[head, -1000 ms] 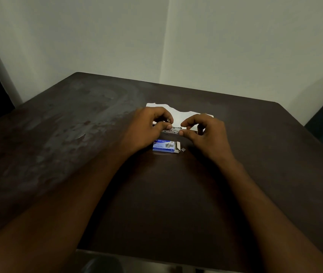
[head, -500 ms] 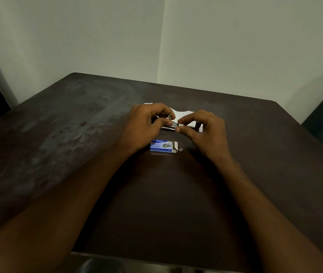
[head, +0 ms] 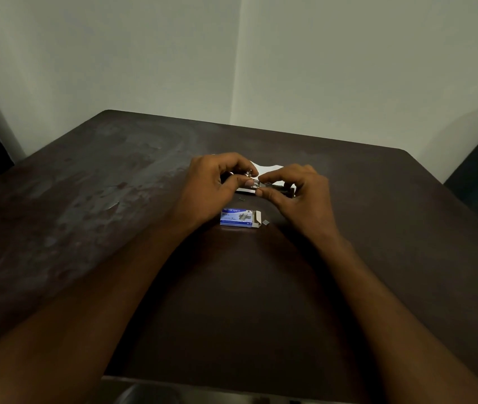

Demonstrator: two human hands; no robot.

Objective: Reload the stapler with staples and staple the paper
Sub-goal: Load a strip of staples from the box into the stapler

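Fingers (head: pixel 236 178) of our left hand (head: pixel 211 185) and right hand (head: pixel 299 193) pinch the stapler (head: pixel 275 187) from either end, just above the paper (head: pixel 264 167) toward the worktop's (head: pixel 115 199) far edge, likely steadying its tray for staples from the nearby staple box (head: pixel 239 218).

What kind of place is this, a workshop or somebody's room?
Probably a plain room in a home or office: a worn dark table set into a bare wall corner, with a staple box, paper and a stapler.

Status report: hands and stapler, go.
Left hand grips stapler; right hand pinches its metal end. Held above paper, loading unconfirmed. Staple box open nearby, loose staples on table; nothing blocking.
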